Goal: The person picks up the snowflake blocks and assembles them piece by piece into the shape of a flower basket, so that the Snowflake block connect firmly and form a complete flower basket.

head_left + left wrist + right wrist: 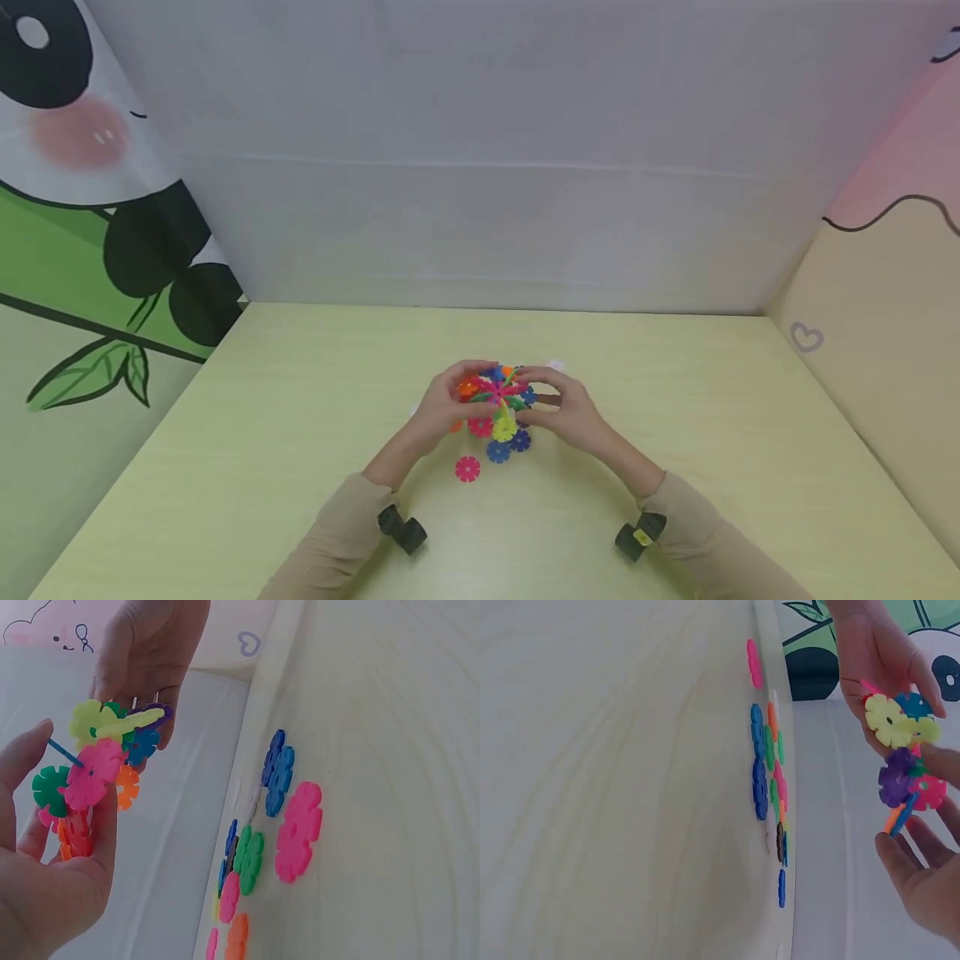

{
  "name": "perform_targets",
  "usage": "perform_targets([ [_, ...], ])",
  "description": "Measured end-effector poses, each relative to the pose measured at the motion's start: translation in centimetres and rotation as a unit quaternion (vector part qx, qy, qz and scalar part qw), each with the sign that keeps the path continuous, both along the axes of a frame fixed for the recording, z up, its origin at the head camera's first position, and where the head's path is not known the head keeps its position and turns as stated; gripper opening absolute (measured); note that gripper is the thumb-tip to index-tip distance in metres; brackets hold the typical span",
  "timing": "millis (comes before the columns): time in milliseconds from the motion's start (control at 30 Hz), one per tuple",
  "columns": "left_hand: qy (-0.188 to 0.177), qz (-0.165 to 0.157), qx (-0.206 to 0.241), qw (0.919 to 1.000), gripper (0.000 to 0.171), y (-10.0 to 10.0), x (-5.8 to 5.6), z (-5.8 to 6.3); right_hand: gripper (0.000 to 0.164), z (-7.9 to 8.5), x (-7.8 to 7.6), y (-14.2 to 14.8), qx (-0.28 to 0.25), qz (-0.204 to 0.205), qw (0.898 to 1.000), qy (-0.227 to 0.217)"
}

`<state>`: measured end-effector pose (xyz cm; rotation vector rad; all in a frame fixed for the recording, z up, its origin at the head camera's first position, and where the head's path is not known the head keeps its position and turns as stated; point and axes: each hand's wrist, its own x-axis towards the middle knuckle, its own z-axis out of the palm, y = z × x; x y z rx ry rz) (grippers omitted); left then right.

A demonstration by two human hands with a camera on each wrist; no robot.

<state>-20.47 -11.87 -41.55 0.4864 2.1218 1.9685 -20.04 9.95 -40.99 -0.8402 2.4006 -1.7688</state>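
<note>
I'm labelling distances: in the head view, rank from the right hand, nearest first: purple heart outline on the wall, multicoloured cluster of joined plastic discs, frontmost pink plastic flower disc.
1. Multicoloured cluster of joined plastic discs: held by the right hand.
2. Frontmost pink plastic flower disc: on the table, to the left.
3. Purple heart outline: far off on the right wall.

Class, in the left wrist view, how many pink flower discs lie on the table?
3: one pink disc nearest the camera, another just below the loose green discs, a third left of the orange disc at the bottom edge. More may be hidden.
</note>
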Motion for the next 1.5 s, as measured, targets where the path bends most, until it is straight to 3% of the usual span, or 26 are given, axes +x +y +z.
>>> perform_targets([
  [100,0.0,0.015,-0.013,0.9998,0.052,-0.5,0.1,-0.2,0.042,0.1,-0.9,0.9,0.032,-0.004,0.999,0.019],
  [233,-0.001,0.036,-0.021,0.9991,0.052,-1.3,0.1,-0.3,0.04,-0.4,-3.7,3.2,0.106,-0.062,0.992,0.038],
  [367,-0.008,0.037,-0.027,0.9989,0.053,-2.0,0.2,-0.5,0.038,-1.5,-6.8,5.6,0.187,-0.107,0.976,0.008],
  [500,-0.015,0.037,-0.027,0.9988,0.052,-2.6,0.3,-0.7,0.039,-3.0,-9.0,6.8,0.239,-0.097,0.966,-0.032],
  [700,-0.008,0.036,-0.009,0.9993,0.051,-2.9,0.3,-0.9,0.039,-5.1,-11.0,6.1,0.285,-0.083,0.954,-0.029],
  [967,-0.005,0.027,0.001,0.9996,0.05,-2.2,0.6,-0.4,0.029,-4.6,-10.5,5.6,0.284,-0.117,0.95,-0.05],
  [1200,-0.011,0.028,0.021,0.9993,0.043,-1.5,0.6,-0.1,0.019,-3.5,-9.2,5.3,0.246,-0.106,0.963,-0.004],
  [1333,-0.02,0.04,0.022,0.9988,0.042,-0.9,0.7,0.6,0.016,-1.5,-7.7,4.0,0.185,-0.077,0.979,0.036],
  [1500,-0.037,0.036,0.03,0.9982,0.04,-0.2,0.9,1.5,0.016,3.0,-4.7,1.5,0.094,-0.031,0.993,0.06],
])
